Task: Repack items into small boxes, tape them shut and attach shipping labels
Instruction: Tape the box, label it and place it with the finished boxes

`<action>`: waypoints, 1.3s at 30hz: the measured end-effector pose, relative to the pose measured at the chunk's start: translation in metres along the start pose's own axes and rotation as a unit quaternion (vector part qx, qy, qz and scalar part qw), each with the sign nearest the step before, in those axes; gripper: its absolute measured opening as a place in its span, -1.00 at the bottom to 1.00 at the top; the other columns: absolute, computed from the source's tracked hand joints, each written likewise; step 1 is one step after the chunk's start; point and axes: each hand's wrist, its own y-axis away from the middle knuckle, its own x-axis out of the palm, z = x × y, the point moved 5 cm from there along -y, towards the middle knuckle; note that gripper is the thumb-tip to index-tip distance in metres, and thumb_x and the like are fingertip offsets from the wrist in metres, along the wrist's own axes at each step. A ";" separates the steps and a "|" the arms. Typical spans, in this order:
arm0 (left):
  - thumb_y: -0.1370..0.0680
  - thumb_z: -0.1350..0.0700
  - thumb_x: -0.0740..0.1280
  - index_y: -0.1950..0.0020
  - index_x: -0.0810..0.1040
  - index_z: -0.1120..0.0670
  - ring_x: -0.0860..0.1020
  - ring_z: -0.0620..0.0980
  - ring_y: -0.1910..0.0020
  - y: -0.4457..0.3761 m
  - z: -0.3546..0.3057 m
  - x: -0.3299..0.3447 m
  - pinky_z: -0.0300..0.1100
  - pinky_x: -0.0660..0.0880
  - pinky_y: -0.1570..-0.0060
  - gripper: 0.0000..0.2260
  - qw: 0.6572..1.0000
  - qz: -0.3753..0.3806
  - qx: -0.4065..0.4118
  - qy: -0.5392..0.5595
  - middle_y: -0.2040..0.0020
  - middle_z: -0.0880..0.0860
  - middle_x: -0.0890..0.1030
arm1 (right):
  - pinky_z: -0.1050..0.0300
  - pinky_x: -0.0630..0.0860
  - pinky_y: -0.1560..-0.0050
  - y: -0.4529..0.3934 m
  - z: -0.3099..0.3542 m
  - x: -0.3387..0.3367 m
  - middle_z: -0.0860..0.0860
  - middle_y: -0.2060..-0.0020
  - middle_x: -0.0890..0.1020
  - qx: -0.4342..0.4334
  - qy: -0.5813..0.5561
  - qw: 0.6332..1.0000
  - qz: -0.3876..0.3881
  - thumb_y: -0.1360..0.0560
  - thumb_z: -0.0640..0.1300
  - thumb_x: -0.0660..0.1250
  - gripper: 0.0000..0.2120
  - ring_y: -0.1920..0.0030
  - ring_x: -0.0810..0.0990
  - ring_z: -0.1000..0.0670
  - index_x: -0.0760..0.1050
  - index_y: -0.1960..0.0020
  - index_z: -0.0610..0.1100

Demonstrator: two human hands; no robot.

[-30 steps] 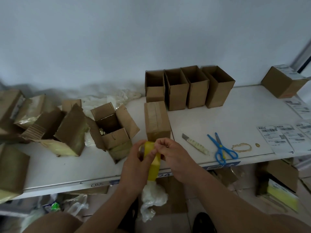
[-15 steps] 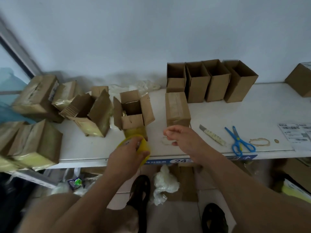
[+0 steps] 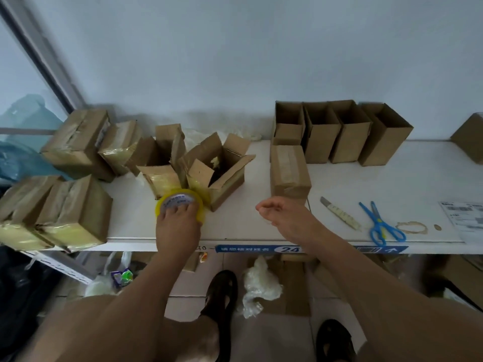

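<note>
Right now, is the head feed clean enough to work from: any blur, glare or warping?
Head view: wide-angle warp bends the window frame and shelf edge; soft, even light, no glare; label sheet too blurred to read; tape roll and left hand reasonably sharp.

Views: one, the head camera, wide-angle, with straight edges bowed near the frame borders.
Position: above the near edge of the white counter (image 3: 339,178), at standing height.
Facing: forward and down, toward the pale wall (image 3: 235,61) behind the counter.
Nearness: close; both forearms reach in from the bottom edge and the hands sit mid-frame.
Lower frame: floor (image 3: 261,340) and sandalled feet (image 3: 222,291) under the counter.
</note>
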 end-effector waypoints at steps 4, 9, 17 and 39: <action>-0.60 -0.15 0.21 -0.11 0.54 0.04 0.58 0.09 -0.02 0.003 -0.041 -0.023 -0.03 0.52 -0.01 -0.70 1.000 -0.020 0.016 0.007 -0.07 0.06 0.61 | 0.25 0.40 -0.12 0.005 -0.009 -0.016 0.17 -0.05 0.58 0.004 0.002 1.000 -0.030 -0.63 -0.02 0.23 -0.77 -0.01 0.51 0.21 0.55 -0.23 0.02; -0.65 -0.14 0.10 -0.26 0.47 -0.03 0.52 -0.04 -0.08 0.013 -0.128 -0.048 -0.12 0.49 -0.06 -0.69 0.978 -0.045 0.198 0.055 -0.16 -0.03 0.55 | 0.35 0.37 0.09 0.021 -0.018 -0.052 0.16 0.05 0.57 -0.009 0.131 0.989 -0.074 -0.62 -0.03 0.22 -0.80 0.02 0.53 0.16 0.55 -0.18 0.01; -0.68 -0.02 0.10 -0.29 0.45 0.01 0.49 0.06 -0.18 0.010 -0.258 -0.066 -0.04 0.40 -0.15 -0.74 0.906 -0.095 0.410 0.038 -0.22 0.04 0.53 | 0.09 0.45 -0.25 0.052 -0.067 -0.130 0.07 -0.26 0.51 0.037 0.325 0.936 -0.130 -0.65 0.00 0.16 -0.72 -0.20 0.49 0.05 0.48 -0.31 0.02; -0.68 -0.03 0.09 -0.18 0.50 0.05 0.49 0.02 -0.10 -0.022 -0.546 0.030 -0.11 0.33 -0.07 -0.74 0.842 -0.048 0.537 0.016 -0.14 0.02 0.56 | -0.02 0.43 -0.12 0.086 -0.287 -0.332 -0.11 -0.26 0.45 0.317 0.289 0.829 -0.359 -0.63 0.07 0.16 -0.62 -0.25 0.40 -0.14 0.41 -0.35 -0.10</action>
